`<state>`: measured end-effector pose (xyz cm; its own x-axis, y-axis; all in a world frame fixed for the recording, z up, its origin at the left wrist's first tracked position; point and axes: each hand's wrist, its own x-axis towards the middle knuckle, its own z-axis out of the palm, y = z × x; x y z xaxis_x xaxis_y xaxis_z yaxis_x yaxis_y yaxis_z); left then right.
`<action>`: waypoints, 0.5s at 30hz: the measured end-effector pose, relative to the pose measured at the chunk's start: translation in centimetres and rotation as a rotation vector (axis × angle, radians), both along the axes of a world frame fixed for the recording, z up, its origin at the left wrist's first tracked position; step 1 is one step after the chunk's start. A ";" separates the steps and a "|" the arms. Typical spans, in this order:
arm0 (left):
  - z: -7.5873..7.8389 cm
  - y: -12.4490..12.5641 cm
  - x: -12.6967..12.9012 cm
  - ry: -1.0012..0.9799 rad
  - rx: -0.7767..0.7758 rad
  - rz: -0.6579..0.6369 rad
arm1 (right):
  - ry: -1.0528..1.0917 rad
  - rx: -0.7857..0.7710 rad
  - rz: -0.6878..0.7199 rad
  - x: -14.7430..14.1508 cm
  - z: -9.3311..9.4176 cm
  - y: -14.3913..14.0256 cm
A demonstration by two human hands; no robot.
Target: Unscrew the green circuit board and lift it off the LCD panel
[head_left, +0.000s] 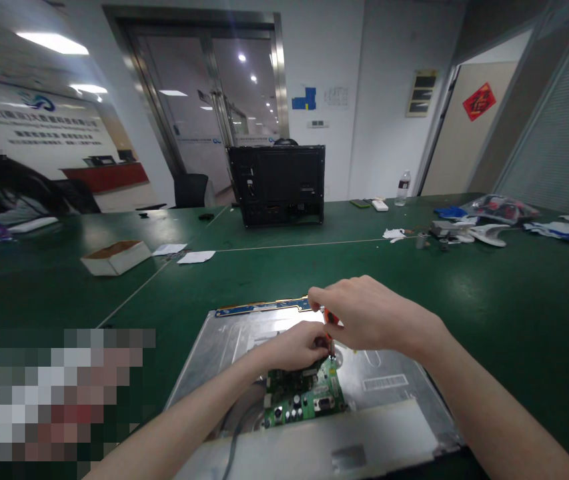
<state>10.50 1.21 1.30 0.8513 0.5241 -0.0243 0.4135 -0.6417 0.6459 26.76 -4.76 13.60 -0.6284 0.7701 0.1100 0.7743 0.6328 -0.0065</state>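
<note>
Right hand [364,313], frame centre: pinches an orange-handled screwdriver [331,328] upright over the green circuit board [304,395]. Left hand [300,345]: fingers curled, steadying its tip. Step: screw work on the board; next calls for steady tip seating.

Both bare forearms reaching forward from the lower edge, converging near centre. Left hand [298,347] low, palm down, fingers curled and pinched together at the tips. Right hand [367,313] raised just above and beside the left, wrist bent, knuckles up, thumb and forefinger closed in a fine grip. Fingertips of the two hands almost touching.
</note>
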 end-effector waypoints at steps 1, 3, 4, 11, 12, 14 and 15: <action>0.0 0.0 0.0 -0.002 0.011 0.005 | 0.009 -0.020 0.020 0.1 0.0 -0.1; -0.1 0.1 0.0 -0.003 0.028 0.005 | 0.004 -0.046 0.021 0.0 0.1 -0.2; -0.1 0.1 0.0 -0.006 0.032 -0.008 | -0.005 -0.045 0.000 0.0 0.1 -0.3; 0.3 -0.2 -0.2 0.006 -0.004 0.011 | -0.055 0.012 -0.163 -0.3 0.1 0.0; 0.3 -0.2 -0.2 0.011 -0.011 0.013 | -0.060 0.015 -0.157 -0.3 0.0 0.0; 0.3 -0.2 -0.2 0.007 -0.030 -0.009 | -0.051 0.019 -0.112 -0.2 -0.1 0.0; 0.3 -0.2 -0.2 0.001 -0.032 -0.017 | -0.036 0.016 -0.077 -0.1 -0.1 0.0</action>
<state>10.34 1.02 1.60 0.8600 0.5085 -0.0417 0.4035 -0.6280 0.6655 26.68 -4.76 13.47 -0.5709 0.8148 0.1008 0.8204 0.5708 0.0322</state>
